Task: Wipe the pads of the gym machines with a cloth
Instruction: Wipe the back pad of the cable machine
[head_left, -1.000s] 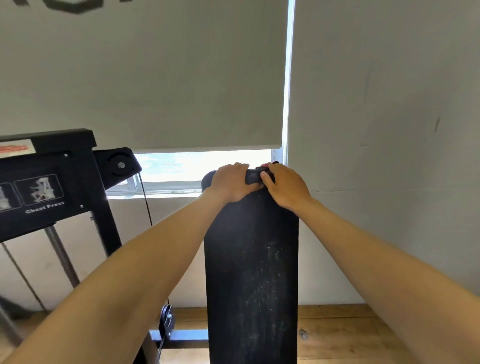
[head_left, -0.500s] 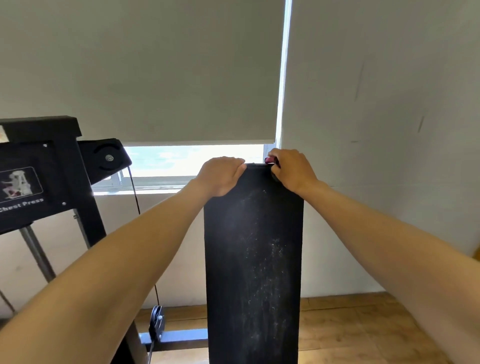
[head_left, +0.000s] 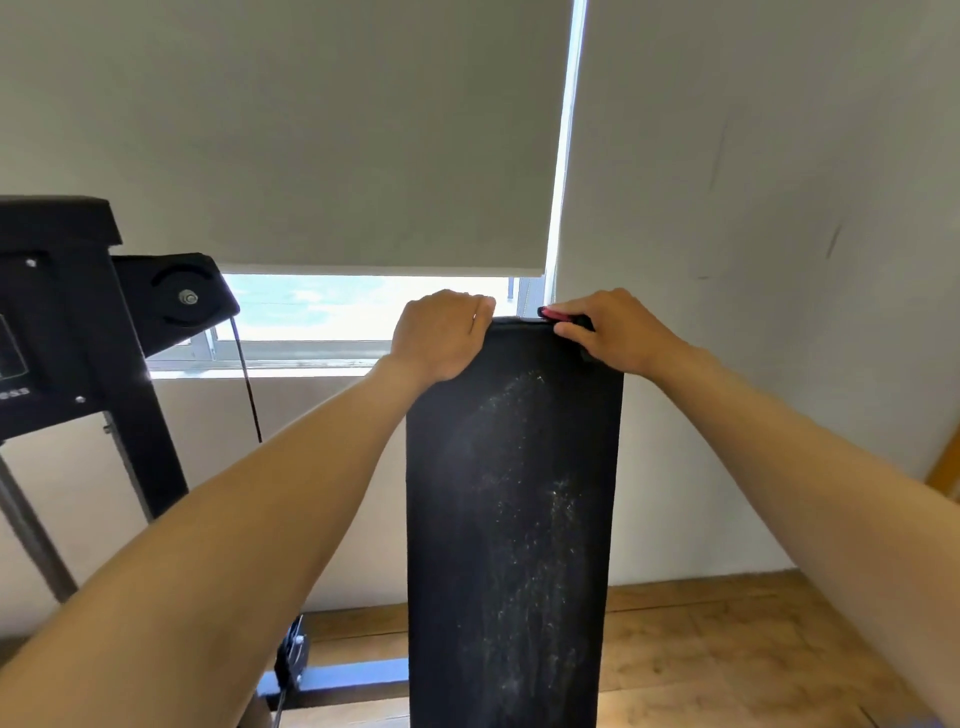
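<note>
- The left hand curls its grip over the top left corner of the black pad; the right hand pinches a dark, pink-edged cloth at the top right corner.
- Pale streaks mark the upright pad's face.
- A black machine frame stands left; behind are a lowered blind, window, wall and wooden floor.
- Since the earlier frame the hands have spread apart along the top edge.

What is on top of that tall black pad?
Both hands rest on the black pad's top edge: the left hand grips it, the right hand holds something pink and black, mostly hidden under its fingers.
</note>
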